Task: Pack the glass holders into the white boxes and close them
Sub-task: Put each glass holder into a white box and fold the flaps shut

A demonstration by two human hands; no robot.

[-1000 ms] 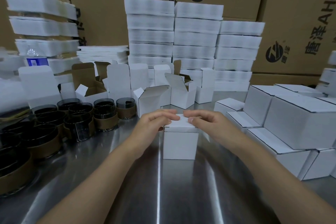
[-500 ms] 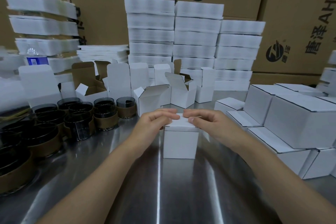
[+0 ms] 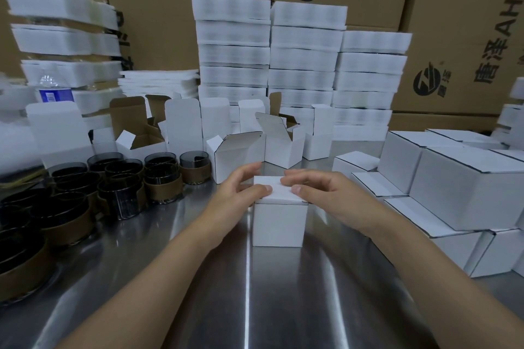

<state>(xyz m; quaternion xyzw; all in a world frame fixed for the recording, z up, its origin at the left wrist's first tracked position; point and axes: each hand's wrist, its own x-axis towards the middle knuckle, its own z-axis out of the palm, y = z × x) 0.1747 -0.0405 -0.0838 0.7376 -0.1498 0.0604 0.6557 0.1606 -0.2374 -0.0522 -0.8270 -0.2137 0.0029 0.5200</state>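
As each grip, left hand (image 3: 235, 195) and right hand (image 3: 321, 193), pinches the closed white box (image 3: 279, 225), its contents are hidden.

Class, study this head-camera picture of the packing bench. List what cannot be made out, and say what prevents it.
All in the head view:
1. Contents of the white box: its lid is down.
2. The lid's side edges: the left hand and right hand gripping it cover them.
3. Nearest glass holders: cut off by the left edge.
4. Bottle label: too small and blurred.
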